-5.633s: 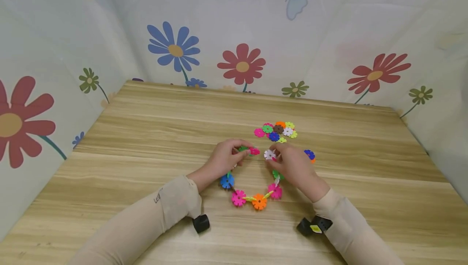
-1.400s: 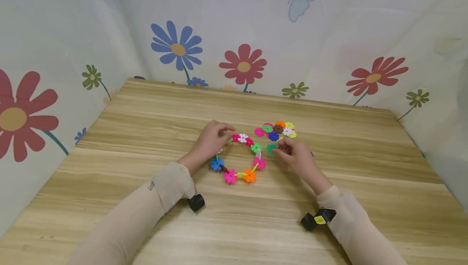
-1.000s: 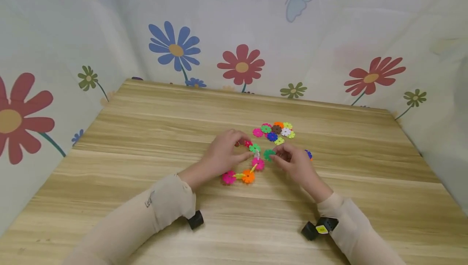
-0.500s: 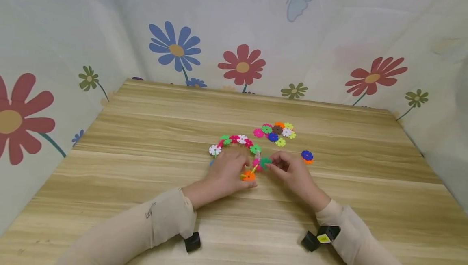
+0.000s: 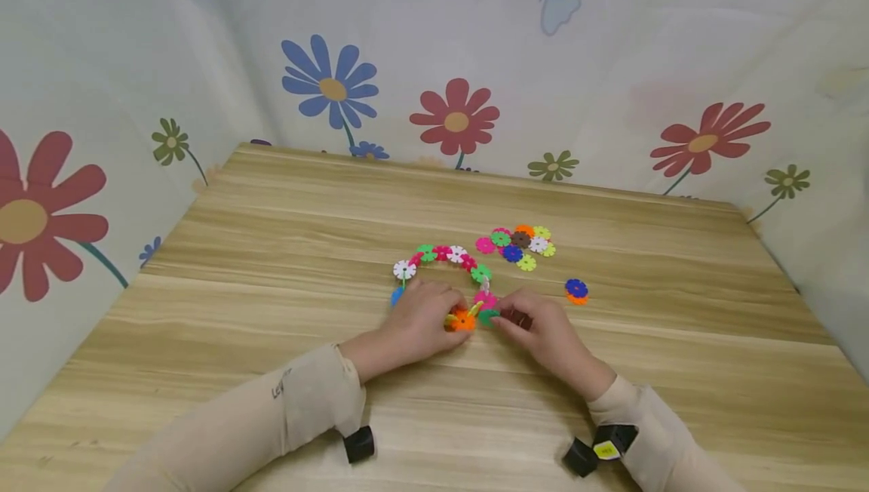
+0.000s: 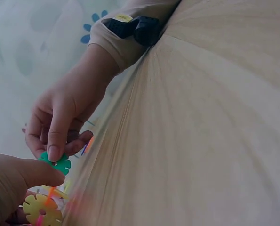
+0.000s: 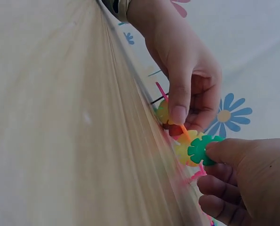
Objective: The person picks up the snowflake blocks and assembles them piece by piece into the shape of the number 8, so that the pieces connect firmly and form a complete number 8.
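Observation:
A ring of linked plastic flower-shaped snowflake discs lies on the table, with a white disc (image 5: 404,270) at its left and a pink disc (image 5: 485,300) at its right. My left hand (image 5: 422,320) grips the orange disc (image 5: 465,319) at the ring's near side and covers part of the chain. Between thumb and index finger, my right hand (image 5: 548,333) pinches a loose green disc (image 5: 487,317). In the right wrist view the green disc (image 7: 200,149) is against or very near a yellow disc (image 7: 182,151); the orange disc (image 7: 185,133) appears edge-on there.
A loose pile of discs, including a brown disc (image 5: 520,240), lies behind the ring to the right. A blue disc (image 5: 576,287) overlaps an orange one farther right. The wooden table (image 5: 305,213) meets a flower-printed cloth (image 5: 380,9) at the back.
My left hand has gone from the ring's far left side to its near side and now grips the orange disc. My right hand has brought the green disc nearer, beside it.

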Motion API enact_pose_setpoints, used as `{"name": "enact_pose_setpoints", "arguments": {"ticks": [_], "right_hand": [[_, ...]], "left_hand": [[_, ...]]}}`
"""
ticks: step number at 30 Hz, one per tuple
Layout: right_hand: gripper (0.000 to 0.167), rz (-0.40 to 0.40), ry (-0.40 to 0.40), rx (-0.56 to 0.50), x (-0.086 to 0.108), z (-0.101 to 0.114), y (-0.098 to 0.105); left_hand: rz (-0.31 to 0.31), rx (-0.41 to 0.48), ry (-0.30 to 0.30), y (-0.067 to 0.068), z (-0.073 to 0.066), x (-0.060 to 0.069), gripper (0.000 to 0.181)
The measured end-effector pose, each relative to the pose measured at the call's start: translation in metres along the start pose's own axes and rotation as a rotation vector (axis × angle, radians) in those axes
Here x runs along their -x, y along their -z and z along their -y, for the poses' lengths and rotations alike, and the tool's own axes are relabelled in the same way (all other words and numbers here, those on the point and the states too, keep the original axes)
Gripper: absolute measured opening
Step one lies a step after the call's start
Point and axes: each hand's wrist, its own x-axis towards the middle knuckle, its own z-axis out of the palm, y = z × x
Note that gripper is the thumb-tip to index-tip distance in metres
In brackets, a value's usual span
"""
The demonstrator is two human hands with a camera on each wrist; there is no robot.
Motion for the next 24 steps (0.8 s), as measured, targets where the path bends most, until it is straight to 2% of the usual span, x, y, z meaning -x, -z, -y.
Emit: {"name": "enact_pose_setpoints", "arguments": {"ticks": [15,24], "right_hand": [[0.006,-0.004,-0.026,0.034,0.0014,0.0014,-0.005],[0.007,0.005,-0.025,-0.048,0.0021,0.0022,-0.0058]], "left_hand": [[0.0,0.026,-0.02,-0.0011,0.0016,0.0001,0.034],[0.001,0.043,-0.053,-0.001,0.0016,0.0,0.036]]}}
